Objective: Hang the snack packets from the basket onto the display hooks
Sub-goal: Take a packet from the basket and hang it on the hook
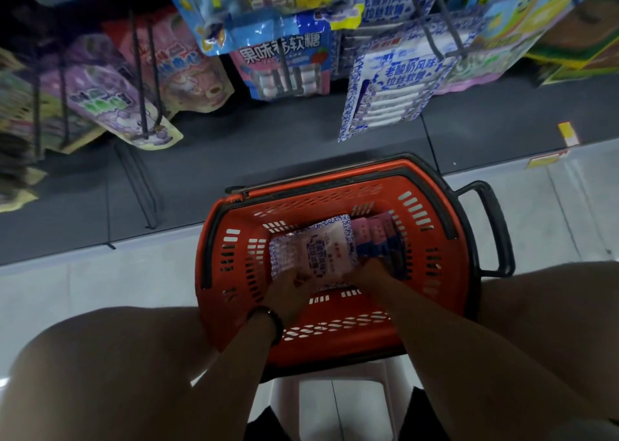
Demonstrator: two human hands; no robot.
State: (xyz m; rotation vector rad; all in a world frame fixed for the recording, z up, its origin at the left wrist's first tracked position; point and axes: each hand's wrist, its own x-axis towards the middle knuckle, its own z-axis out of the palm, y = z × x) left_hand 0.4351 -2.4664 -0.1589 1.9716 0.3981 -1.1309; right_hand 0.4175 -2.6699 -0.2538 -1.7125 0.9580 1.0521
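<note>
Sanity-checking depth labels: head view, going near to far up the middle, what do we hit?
Stool → left hand → basket packet → basket far wall → shelf base → hanging blue-white packet

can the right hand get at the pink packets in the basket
Probably yes: the right hand is down in the basket, next to the pink packets, and nothing covers them.

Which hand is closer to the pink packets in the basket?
Right. The right hand sits right beside the pink packets; the left hand is farther off, across the white packet.
</note>
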